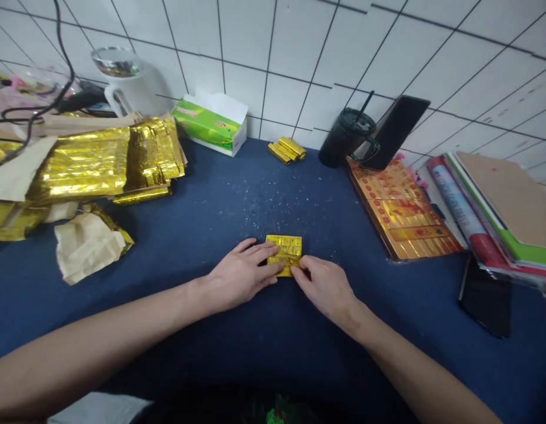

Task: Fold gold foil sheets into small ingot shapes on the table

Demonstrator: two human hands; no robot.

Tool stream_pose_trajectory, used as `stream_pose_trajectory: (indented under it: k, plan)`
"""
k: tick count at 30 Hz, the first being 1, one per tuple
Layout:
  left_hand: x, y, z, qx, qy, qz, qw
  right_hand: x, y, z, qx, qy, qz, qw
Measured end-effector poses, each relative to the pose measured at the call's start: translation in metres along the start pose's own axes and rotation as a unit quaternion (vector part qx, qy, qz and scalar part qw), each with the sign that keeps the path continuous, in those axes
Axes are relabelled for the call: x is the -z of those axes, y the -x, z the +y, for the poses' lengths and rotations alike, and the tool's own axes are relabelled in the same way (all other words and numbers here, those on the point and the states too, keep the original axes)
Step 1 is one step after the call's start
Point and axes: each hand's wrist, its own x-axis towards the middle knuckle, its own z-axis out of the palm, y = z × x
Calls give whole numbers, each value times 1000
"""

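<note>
A small folded piece of gold foil paper (285,247) lies flat on the dark blue table (237,206). My left hand (240,274) rests with spread fingers on the paper's left side. On its right edge, the thumb and index finger of my right hand (328,288) are pinched together, the other fingers curled in. Farther back, near the wall, sits a small pile of folded gold pieces (287,150). Stacks of gold foil sheets (87,159) lie at the left, with a crumpled tan and gold paper (87,244) in front of them.
Along the wall stand a white mug (127,88), a green tissue box (209,123), a black cup with a straw (346,138) and a leaning dark tablet (400,129). Rightward are a red-gold packet (400,212), notebooks (506,200) and a black phone (485,297). Cables hang at upper left.
</note>
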Motion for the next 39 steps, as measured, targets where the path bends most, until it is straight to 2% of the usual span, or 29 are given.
stream_pose_trajectory:
  k: [5,12,18,32,37,39]
  plan:
    - [-4,0,2,6,-4,19,1000,-1,1,0,9,2,-3,1000]
    - [0,4,-2,-43,-18,-21,999,1,1,-1,-39,-9,-17,999]
    - [1,5,-2,-41,-25,-37,998,9,0,-2,-77,-21,-49,996]
    - [-1,4,-2,-37,-10,-39,999,10,4,3,-64,52,-57,995]
    - [0,4,-1,-35,-13,-41,998,8,6,4,-31,72,-40,996]
    - [0,4,-1,-34,-12,-43,998,6,8,1,-22,91,-12,996]
